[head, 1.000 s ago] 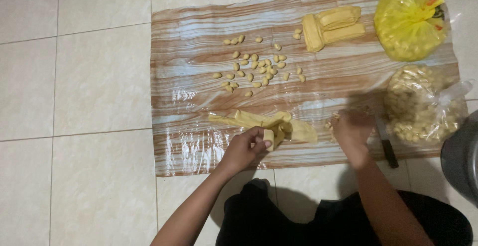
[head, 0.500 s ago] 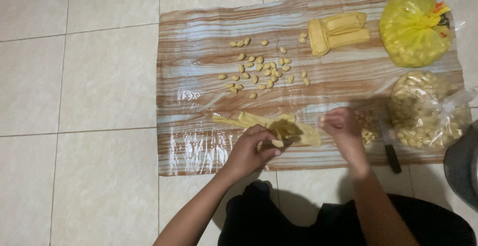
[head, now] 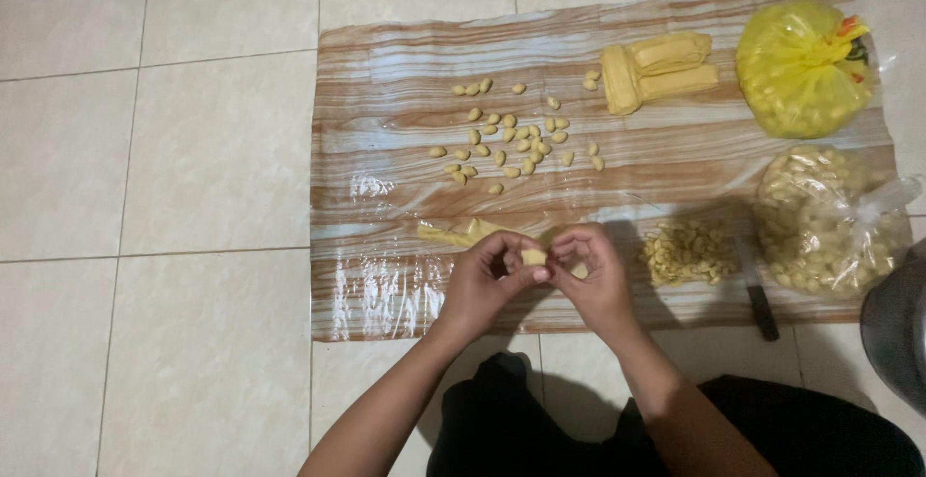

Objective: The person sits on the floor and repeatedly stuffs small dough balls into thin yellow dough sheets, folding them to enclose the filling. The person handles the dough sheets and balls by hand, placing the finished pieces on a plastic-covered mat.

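Note:
My left hand [head: 490,282] and my right hand [head: 590,272] meet over the near edge of a plastic-covered, wood-patterned mat [head: 386,226]. Between their fingertips they pinch one small yellow dough piece [head: 533,257]. Just behind the hands a flattened strip of yellow dough [head: 453,234] lies on the mat. Further back, several small shaped dough pieces [head: 516,137] are scattered in a loose cluster.
Folded yellow dough blocks [head: 654,68] lie at the back right beside a tied yellow bag [head: 803,70]. A clear bag of pale pieces [head: 828,221], a small pile of cut pieces [head: 688,251] and a knife [head: 755,284] sit right. A grey pot rim [head: 897,327] is far right.
My right hand has come left from the pile beside the knife to meet my left hand. Both now pinch the small dough piece together, lifted off the strip.

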